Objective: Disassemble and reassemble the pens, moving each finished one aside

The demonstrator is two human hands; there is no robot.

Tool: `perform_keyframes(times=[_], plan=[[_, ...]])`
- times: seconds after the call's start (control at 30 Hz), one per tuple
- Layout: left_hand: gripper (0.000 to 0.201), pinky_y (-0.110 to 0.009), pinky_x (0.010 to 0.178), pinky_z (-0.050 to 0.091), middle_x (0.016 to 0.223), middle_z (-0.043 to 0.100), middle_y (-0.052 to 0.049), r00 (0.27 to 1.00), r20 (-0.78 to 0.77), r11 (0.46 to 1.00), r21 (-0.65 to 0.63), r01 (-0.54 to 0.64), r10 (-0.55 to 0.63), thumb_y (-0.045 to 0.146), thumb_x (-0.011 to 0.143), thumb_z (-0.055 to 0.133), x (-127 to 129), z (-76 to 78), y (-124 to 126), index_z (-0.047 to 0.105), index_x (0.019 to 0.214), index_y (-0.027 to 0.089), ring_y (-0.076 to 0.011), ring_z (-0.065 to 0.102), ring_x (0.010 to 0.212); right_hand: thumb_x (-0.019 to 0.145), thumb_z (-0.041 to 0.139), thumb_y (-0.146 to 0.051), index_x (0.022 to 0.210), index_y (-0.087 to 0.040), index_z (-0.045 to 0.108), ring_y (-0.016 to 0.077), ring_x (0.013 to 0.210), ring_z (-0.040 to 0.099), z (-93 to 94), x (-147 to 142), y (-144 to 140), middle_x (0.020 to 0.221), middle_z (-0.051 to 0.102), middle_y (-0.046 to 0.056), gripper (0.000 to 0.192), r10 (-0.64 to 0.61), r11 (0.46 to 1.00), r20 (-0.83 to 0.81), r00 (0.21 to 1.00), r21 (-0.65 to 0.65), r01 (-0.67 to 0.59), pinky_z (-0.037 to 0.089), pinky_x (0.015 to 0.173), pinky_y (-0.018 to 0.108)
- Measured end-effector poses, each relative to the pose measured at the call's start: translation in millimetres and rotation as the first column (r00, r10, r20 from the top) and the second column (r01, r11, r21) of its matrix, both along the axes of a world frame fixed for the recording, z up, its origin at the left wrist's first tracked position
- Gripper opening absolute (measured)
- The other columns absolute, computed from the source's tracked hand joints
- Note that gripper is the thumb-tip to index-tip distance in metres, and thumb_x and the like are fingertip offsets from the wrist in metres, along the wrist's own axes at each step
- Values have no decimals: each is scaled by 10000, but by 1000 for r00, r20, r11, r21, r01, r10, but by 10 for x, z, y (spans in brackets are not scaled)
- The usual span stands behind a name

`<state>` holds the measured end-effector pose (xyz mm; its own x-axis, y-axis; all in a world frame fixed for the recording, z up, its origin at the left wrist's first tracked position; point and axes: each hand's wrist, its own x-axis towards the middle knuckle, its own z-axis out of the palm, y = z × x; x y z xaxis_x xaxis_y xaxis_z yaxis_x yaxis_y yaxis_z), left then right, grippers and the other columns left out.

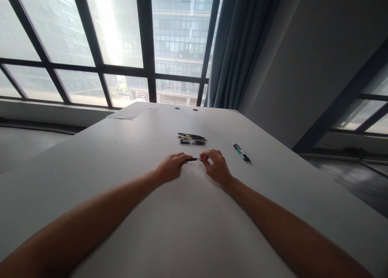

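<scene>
While both hands rest low on the worktop (121, 156) for steadiness, left hand (171, 166) and right hand (216, 167) fingers pinch opposite ends of one dark pen (192, 159).

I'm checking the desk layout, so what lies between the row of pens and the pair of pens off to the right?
Only bare table between the pen row and the pen pair, in the head view.

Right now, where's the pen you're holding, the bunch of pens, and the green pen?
held pen (192, 159), head view, dark barrel between hands
pen bunch (192, 139), head view, middle of bunch
green pen (241, 153), head view, mid-barrel
</scene>
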<state>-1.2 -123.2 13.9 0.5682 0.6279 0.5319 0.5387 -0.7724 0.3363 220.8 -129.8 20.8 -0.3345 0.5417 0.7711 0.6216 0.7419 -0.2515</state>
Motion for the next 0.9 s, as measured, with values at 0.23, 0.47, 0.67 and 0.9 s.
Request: perform_keyframes(times=[0.23, 0.47, 0.67, 0.9], plan=[[331, -274, 770, 506, 1006, 680, -80, 1000, -9, 1000, -10, 18, -18, 190, 927, 421, 2, 42, -32, 607, 1200, 201, -164, 645, 830, 841, 644, -238, 983, -220, 628, 196, 812, 625, 33, -39, -64, 872, 709, 34, 144, 5, 987, -1, 1000, -162, -5, 428, 871, 372], [328, -301, 786, 516, 1039, 684, -74, 998, -20, 998, -10, -61, 61, 180, 925, 422, 2, 12, -21, 608, 1192, 220, -185, 652, 884, 913, 453, -281, 997, -168, 617, 200, 883, 580, -16, 219, 178, 1002, 663, 82, 216, -373, 928, -164, 913, -88, 363, 373, 912, 373], [326, -303, 800, 518, 1049, 686, -63, 994, -37, 995, 8, -103, 103, 187, 923, 421, 5, 6, -13, 608, 1187, 224, -191, 652, 910, 809, 541, -287, 1021, -152, 636, 222, 840, 557, -215, 426, 413, 936, 620, 88, 269, -571, 803, -21, 820, -220, 554, 411, 750, 326], [326, -294, 795, 522, 1053, 688, -57, 991, -70, 993, -3, -118, 117, 185, 918, 422, 24, 25, -17, 615, 1177, 229, -185, 655, 904, 814, 554, -198, 908, -179, 662, 187, 757, 559, -297, 474, 460, 840, 616, 72, 145, -524, 807, 155, 838, -224, 546, 412, 696, 286]])
